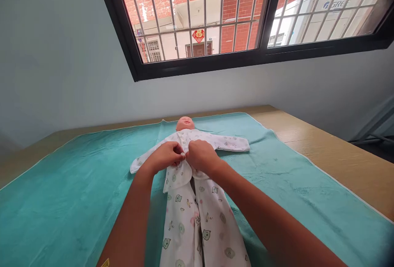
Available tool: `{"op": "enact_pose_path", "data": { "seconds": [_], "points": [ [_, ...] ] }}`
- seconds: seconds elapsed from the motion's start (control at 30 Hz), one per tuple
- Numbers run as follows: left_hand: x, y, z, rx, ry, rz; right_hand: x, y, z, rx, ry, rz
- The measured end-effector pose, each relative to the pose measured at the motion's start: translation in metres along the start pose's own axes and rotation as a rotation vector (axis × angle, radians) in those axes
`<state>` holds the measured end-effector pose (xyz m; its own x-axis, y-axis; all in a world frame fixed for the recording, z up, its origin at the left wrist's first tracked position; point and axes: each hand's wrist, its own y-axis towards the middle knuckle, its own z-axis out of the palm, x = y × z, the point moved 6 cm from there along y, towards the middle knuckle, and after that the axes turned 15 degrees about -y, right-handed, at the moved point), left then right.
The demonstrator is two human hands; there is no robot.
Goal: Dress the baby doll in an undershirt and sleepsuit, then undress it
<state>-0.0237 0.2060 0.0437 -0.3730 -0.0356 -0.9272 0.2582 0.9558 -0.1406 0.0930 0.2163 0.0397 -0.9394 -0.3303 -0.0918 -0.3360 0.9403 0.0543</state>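
Note:
A baby doll [185,123] lies on its back, its head toward the wall. It wears a white printed baby shirt [177,178] with the sleeves spread to both sides, and printed white baby pants [181,222] reach toward me. My left hand [166,156] is closed in a pinch on the shirt's front edge, where a small round whitish fastener [182,154] shows at the fingertips. Right beside it, my right hand [201,155] is closed on the other side of the shirt front; its fingertips are mostly hidden. Below the hands, the shirt's lower edges hang apart.
A teal blanket [92,180] is spread under the doll on a wooden table [303,137]. Behind stands a pale wall [61,53] with a black-framed, barred window [200,59]. Dark items [375,139] sit beyond the table's right edge.

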Motion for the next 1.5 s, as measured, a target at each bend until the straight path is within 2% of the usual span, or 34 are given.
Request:
{"op": "enact_pose_path", "data": {
  "seconds": [0.1,0.27,0.33,0.43,0.57,0.97,1.33,1.5],
  "points": [
    [-0.004,0.0,0.002,-0.029,-0.049,0.007,-0.019,0.009,0.003,0.031,0.238,0.018],
    [-0.006,0.0,0.005,-0.073,-0.093,-0.005,-0.04,0.019,0.029,0.329,0.931,-0.066],
    [-0.005,0.002,0.008,-0.076,-0.11,-0.001,-0.044,0.021,0.035,0.355,1.116,-0.114],
    [-0.006,0.004,0.011,-0.09,-0.072,0.014,-0.046,0.022,0.039,0.349,1.274,-0.165],
    [-0.009,0.004,0.015,-0.103,-0.023,0.052,-0.044,0.022,0.042,0.348,1.258,-0.198],
    [-0.011,0.0,0.015,-0.097,-0.15,0.027,-0.044,0.022,0.042,0.338,1.19,-0.212],
    [-0.005,0.005,0.012,-0.077,-0.077,0.055,-0.042,0.022,0.041,0.319,1.142,-0.159],
    [-0.007,0.004,0.013,-0.082,-0.13,0.048,-0.042,0.023,0.041,0.326,1.165,-0.162]
  ]
}}
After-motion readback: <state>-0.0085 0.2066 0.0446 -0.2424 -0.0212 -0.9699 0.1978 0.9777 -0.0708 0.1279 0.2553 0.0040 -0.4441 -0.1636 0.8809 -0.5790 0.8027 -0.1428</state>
